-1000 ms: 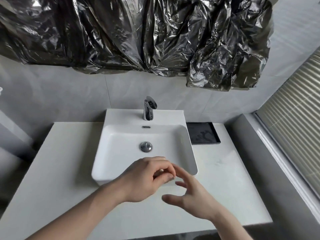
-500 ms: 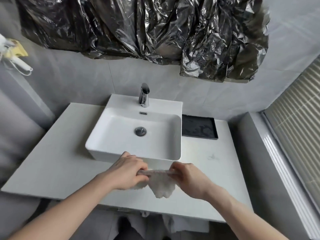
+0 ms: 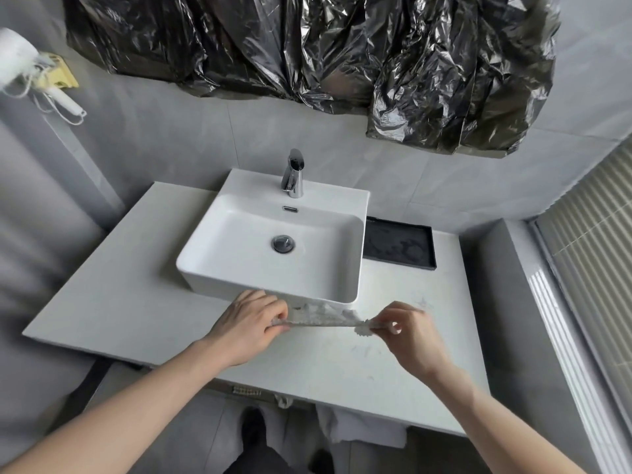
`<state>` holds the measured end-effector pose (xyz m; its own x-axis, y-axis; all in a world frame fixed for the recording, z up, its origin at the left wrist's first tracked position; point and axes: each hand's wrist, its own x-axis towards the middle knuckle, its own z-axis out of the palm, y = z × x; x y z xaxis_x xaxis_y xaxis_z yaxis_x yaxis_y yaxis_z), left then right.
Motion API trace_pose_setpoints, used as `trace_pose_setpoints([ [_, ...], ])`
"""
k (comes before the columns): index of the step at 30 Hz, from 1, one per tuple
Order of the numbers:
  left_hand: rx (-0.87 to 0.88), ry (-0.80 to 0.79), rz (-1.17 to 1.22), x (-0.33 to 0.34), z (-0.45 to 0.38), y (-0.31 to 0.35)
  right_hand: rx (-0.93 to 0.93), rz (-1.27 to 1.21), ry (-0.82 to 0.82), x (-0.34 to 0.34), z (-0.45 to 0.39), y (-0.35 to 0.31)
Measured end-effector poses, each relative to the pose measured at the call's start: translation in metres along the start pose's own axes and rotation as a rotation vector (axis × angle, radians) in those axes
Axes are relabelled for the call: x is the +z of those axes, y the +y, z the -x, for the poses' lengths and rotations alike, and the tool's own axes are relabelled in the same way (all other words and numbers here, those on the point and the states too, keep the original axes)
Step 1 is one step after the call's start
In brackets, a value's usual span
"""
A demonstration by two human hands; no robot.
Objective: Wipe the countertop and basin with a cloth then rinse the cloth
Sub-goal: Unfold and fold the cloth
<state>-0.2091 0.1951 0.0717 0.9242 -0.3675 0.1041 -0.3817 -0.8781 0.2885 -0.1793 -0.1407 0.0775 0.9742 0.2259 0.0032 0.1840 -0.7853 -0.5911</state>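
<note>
Cloth [image 3: 321, 318] is stretched between our left hand [image 3: 251, 325] and right hand [image 3: 407, 331], fingers pinching each end; weak pinching may drop it onto the counter [image 3: 136, 302].

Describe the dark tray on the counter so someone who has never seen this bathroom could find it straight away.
Start at the white rectangular basin sitting on the pale countertop. Directly against its right side, at the back by the wall, lies a shallow black tray. It is the only dark, flat item on the countertop, with blotchy marks inside.

Black tray [image 3: 398, 247] beside faucet [image 3: 293, 174]; foil [image 3: 307, 49] above.
</note>
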Motion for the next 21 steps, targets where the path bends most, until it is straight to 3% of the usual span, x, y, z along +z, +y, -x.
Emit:
trace_pose_setpoints([
  [3,0.001,-0.075,-0.033,0.034,0.016,0.003,0.065,0.065,-0.078,0.027,0.020,0.024],
  [10,-0.089,-0.462,-0.054,0.121,0.065,0.021,0.275,0.207,-0.497,0.099,0.077,0.071],
  [21,-0.196,-0.350,-0.094,0.142,0.033,0.000,0.463,0.011,-0.382,0.095,0.037,0.080],
])
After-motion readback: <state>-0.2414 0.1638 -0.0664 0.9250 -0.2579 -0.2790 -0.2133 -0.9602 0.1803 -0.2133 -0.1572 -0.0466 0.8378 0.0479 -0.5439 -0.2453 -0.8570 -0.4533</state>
